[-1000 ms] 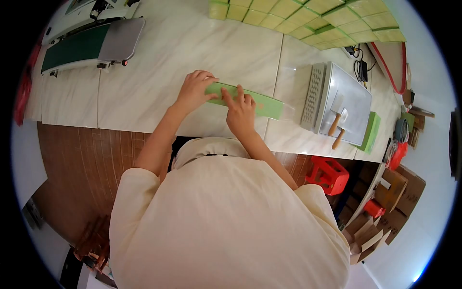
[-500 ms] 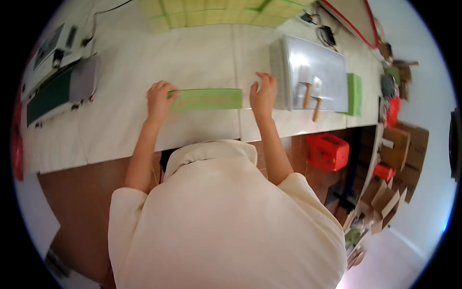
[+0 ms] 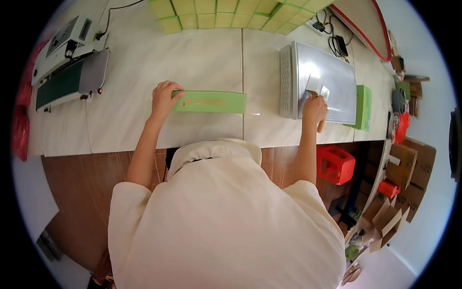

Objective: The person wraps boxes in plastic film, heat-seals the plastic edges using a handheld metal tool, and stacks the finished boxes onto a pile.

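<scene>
The right hand (image 3: 315,109) has moved onto the wooden-handled metal scraper (image 3: 314,85), fingers curled around its handle; the left hand (image 3: 164,98), thumb and fingers apart, touches the long green cardboard box (image 3: 231,102), its orange-red lettering illegible, on the marbled table (image 3: 192,58).

The box (image 3: 216,103) lies between machine (image 3: 72,79) and casing (image 3: 337,72), the stack (image 3: 207,19) behind

The long box (image 3: 210,102) is light green with small orange-red characters along its face, and it lies on a cream bench (image 3: 130,125) with faint grey marbled veining. The conveyor machine (image 3: 68,79) pairs a white body with a dark green belt, the flat-topped appliance (image 3: 327,86) is silver-grey, and the stool (image 3: 335,164) is bright red.
</scene>
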Available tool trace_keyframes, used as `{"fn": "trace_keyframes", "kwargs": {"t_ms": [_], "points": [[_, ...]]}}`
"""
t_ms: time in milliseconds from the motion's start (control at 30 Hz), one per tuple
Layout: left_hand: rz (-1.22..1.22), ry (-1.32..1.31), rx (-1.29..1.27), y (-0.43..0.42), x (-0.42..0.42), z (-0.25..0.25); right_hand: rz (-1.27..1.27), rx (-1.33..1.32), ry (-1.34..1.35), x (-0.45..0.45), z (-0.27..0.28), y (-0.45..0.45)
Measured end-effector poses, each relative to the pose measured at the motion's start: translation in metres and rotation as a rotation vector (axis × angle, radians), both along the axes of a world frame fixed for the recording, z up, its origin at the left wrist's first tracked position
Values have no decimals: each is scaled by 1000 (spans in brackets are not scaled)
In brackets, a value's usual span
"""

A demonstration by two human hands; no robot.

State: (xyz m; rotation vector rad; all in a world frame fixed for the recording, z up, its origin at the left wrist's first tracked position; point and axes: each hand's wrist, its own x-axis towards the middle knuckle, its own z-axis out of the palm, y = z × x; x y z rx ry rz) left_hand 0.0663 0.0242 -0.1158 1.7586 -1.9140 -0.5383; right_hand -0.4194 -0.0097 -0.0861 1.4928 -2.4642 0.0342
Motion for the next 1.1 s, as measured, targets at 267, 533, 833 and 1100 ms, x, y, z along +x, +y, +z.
{"fn": "trace_keyframes", "kwargs": {"t_ms": [267,533,833,1100], "points": [[-21,8,-11,-1,2,1,356,-179,-626,49,12,9],[-16,68,48,0,3,-2,1231,316,-973,175,33,42],[-32,114,49,3,3,-4,1128,501,-697,187,28,23],[-39,176,25,0,3,-7,1032,280,-700,187,11,3]]}}
